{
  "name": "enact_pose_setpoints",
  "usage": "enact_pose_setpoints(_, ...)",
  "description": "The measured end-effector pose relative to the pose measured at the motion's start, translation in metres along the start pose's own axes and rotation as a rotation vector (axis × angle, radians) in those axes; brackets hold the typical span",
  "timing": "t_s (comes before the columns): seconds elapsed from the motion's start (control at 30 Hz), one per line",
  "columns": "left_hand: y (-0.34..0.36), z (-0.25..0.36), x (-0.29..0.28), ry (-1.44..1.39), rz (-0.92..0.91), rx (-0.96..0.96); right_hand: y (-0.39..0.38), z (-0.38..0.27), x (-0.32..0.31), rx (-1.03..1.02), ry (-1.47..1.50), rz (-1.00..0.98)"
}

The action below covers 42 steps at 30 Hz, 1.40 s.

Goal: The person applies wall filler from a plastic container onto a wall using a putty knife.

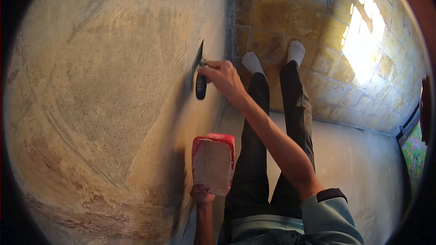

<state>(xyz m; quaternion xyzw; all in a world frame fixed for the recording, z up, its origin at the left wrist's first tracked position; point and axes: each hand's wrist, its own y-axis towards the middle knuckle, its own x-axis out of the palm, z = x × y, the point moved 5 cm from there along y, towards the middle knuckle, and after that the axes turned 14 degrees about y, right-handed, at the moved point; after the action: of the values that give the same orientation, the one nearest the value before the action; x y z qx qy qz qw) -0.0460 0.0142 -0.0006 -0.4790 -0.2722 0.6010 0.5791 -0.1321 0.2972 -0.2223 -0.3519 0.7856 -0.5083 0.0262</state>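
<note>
My right hand point(220, 73) grips a putty knife point(200, 84) by its black handle, with the dark blade against or very close to the rough plastered wall point(100, 86) at the left of the head view, on a smoother pale strip. Lower down, my left hand point(202, 194) is closed on the bottom end of a red plastic container point(212, 163) with pale beige putty smeared in it, held beside the wall. The fingers of that hand are partly hidden by the container.
My legs and white-socked feet point(295, 52) point along the wall toward a tiled floor point(268, 11) with patches of bright light. A pale smooth surface point(349, 163) lies beside my legs. At the far right edge is a flowered item point(413, 154) with dark framing.
</note>
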Motion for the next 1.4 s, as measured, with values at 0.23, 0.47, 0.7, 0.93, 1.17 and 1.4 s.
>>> enact_pose_setpoints(0.23, -0.001, -0.007, -0.014, -0.025, 0.047, -0.035, -0.071, -0.026, 0.012, 0.097, 0.072, -0.11)
enact_pose_setpoints(0.47, -0.002, -0.015, -0.015, -0.038, 0.133, -0.08, 0.031, 0.02, -0.047, -0.042, -0.021, 0.046)
enact_pose_setpoints(0.7, -0.007, -0.024, -0.032, -0.04, 0.25, -0.129, 0.083, 0.065, -0.038, 0.091, 0.056, 0.017)
enact_pose_setpoints(0.93, 0.003, -0.022, -0.03, -0.071, 0.065, -0.103, 0.059, 0.059, -0.015, 0.023, 0.024, 0.03)
enact_pose_setpoints(1.17, 0.001, -0.009, -0.007, 0.0, -0.014, -0.012, -0.005, 0.027, -0.001, 0.023, -0.042, -0.036)
enact_pose_setpoints(1.4, 0.0, -0.006, -0.022, -0.024, -0.003, -0.021, -0.053, 0.002, 0.0, 0.078, -0.002, -0.161)
